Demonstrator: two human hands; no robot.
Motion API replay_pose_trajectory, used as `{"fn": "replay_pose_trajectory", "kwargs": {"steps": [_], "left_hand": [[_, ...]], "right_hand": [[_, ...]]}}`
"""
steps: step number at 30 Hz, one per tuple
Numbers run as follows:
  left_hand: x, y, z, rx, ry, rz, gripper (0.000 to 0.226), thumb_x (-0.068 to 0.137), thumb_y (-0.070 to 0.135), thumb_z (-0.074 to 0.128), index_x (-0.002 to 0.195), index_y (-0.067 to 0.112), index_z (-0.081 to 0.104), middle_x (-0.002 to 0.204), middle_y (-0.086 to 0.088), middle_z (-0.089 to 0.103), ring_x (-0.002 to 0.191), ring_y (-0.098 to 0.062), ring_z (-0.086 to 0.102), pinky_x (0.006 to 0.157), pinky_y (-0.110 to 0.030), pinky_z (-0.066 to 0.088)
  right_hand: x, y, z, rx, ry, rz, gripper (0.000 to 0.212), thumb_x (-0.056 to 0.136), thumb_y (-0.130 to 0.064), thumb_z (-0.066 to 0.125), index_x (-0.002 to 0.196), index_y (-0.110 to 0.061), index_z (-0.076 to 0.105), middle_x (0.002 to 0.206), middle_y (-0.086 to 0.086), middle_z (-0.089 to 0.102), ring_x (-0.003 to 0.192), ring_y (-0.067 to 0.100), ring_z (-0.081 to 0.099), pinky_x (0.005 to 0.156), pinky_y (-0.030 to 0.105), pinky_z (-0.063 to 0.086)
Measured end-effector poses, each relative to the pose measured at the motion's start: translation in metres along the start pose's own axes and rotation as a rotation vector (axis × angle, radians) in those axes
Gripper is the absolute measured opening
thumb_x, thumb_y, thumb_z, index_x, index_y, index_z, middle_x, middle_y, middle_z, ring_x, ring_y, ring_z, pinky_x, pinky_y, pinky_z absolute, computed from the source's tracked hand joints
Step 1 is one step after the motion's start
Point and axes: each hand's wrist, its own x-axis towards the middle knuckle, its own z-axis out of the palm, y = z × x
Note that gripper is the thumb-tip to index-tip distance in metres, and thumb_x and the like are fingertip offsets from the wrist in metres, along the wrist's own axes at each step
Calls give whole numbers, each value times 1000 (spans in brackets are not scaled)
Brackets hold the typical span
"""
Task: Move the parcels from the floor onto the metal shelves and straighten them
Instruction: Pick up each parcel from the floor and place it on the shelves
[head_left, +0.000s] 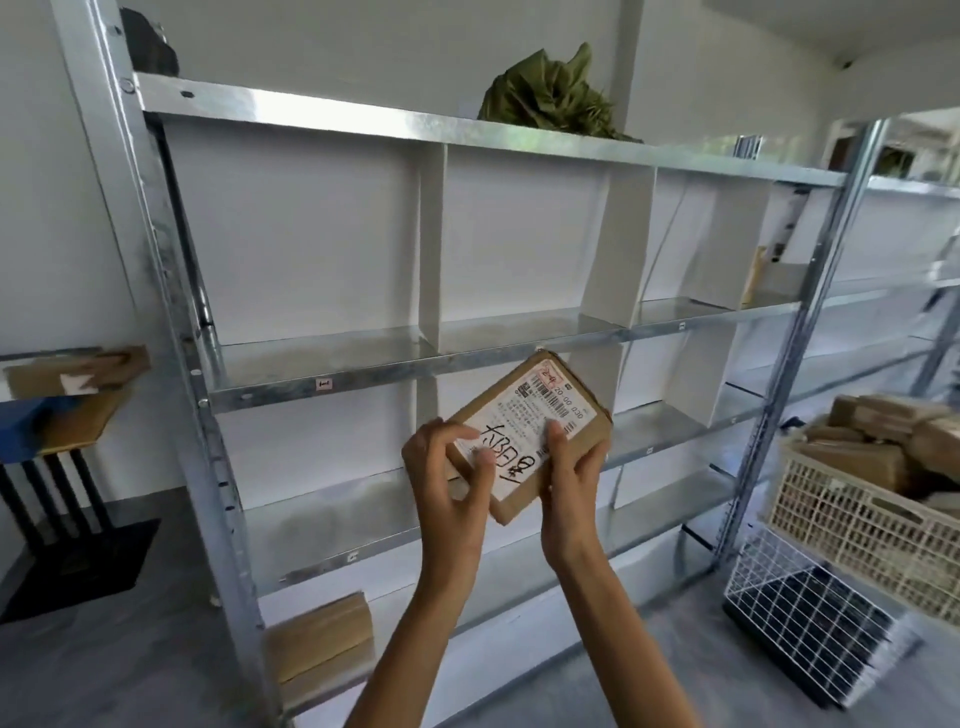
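A small brown cardboard parcel (540, 410) with a white shipping label and black handwriting is held up in front of the metal shelves (363, 376). My left hand (449, 483) grips its lower left edge, fingers curled onto the label. My right hand (569, 483) holds its lower right side, thumb on the label. The parcel is tilted, its top corner near the middle shelf's front rail. White dividers split the shelves into bays.
A cream plastic crate (852, 519) full of brown parcels stands at the right on a white wire basket (810, 618). Another parcel (322, 644) lies on the bottom shelf at left. A green bundle (550, 98) sits on top. A small table (78, 384) stands at left.
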Motion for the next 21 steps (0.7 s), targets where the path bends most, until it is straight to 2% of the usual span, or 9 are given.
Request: {"fn": "replay_pose_trajectory", "kwargs": {"steps": [3,5,7,9,11,12,15,19,21], "left_hand": [[11,-7,10,30,-128,16,19,85,36,67,99,42,57,132,8,47,120,-26,57,70,-30,62],[22,-10,24,-13,-290,4,21,85,32,66,105,31,59,137,11,46,122,-24,57,71,-32,62],[30,-12,47,-57,-473,6,30,87,25,65,117,28,57,141,6,42,127,-21,52,74,-33,61],[34,-16,71,-41,-608,28,42,89,23,64,129,29,52,145,5,38,132,-12,46,80,-32,60],[38,-23,95,-60,-727,11,48,91,22,62,136,30,48,148,8,35,133,-8,43,84,-31,58],[39,-27,107,-88,-782,-13,49,92,19,62,138,30,47,149,9,34,133,-8,43,85,-31,58],[44,-34,148,-184,-864,-113,50,93,6,61,136,29,48,149,7,36,129,-14,50,84,-31,57],[43,-47,217,-227,-897,-137,56,94,6,60,141,33,42,151,2,37,129,-16,51,84,-31,57],[40,-58,256,-267,-900,-162,59,93,12,62,141,38,43,151,2,38,130,-18,50,86,-35,57]], "right_hand": [[12,-24,-29,-107,-36,-41,72,88,-33,58,148,-25,20,123,13,64,98,29,71,70,36,61],[19,-37,-47,-171,-59,-33,65,88,-33,55,146,-28,26,117,10,68,95,27,72,69,34,61],[29,-49,-65,-210,-65,-32,63,89,-35,54,146,-25,28,114,10,69,93,26,72,68,32,60],[42,-63,-86,-277,-70,-7,59,92,-38,50,145,-25,29,112,10,70,93,25,72,71,33,60],[56,-77,-110,-373,-98,32,48,97,-41,45,142,-33,32,114,9,68,97,21,71,79,40,60],[63,-83,-124,-423,-116,45,48,99,-41,43,145,-37,29,118,6,67,101,19,70,85,44,58],[83,-98,-160,-502,-143,66,63,99,-40,41,152,-44,7,122,-5,65,104,8,68,88,37,57],[121,-124,-219,-563,-151,71,56,102,-39,37,151,-47,12,132,-4,60,115,10,61,97,45,51],[141,-139,-255,-579,-152,87,55,102,-39,36,150,-49,11,139,-2,53,123,15,55,93,39,52]]}}
